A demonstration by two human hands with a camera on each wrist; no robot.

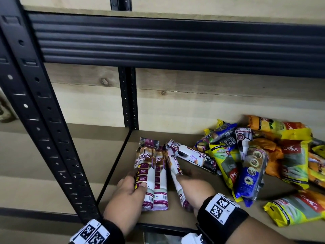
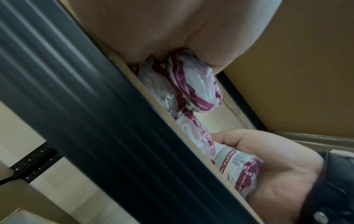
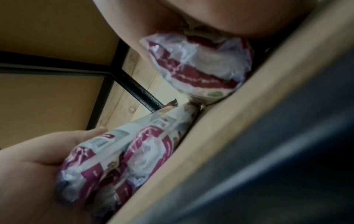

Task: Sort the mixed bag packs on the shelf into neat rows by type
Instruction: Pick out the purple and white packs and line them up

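Three maroon-and-white draw string bag packs lie side by side at the left end of the shelf board (image 1: 119, 166). My left hand (image 1: 133, 182) grips the leftmost pack (image 1: 145, 166) near its front end, thumb across its face; the second pack (image 1: 161, 173) lies against it. My right hand (image 1: 188, 176) holds the third pack (image 1: 173, 164), which tilts to the left at its far end. In the left wrist view the two pack ends (image 2: 195, 91) show under my palm. In the right wrist view the third pack's end (image 3: 201, 68) sits under my right palm.
A jumbled pile of yellow, orange, blue and white packs (image 1: 255, 155) fills the shelf's right side, with one yellow pack (image 1: 297, 208) near the front edge. A black upright (image 1: 44, 120) stands at the left and a black beam (image 1: 175, 43) runs overhead.
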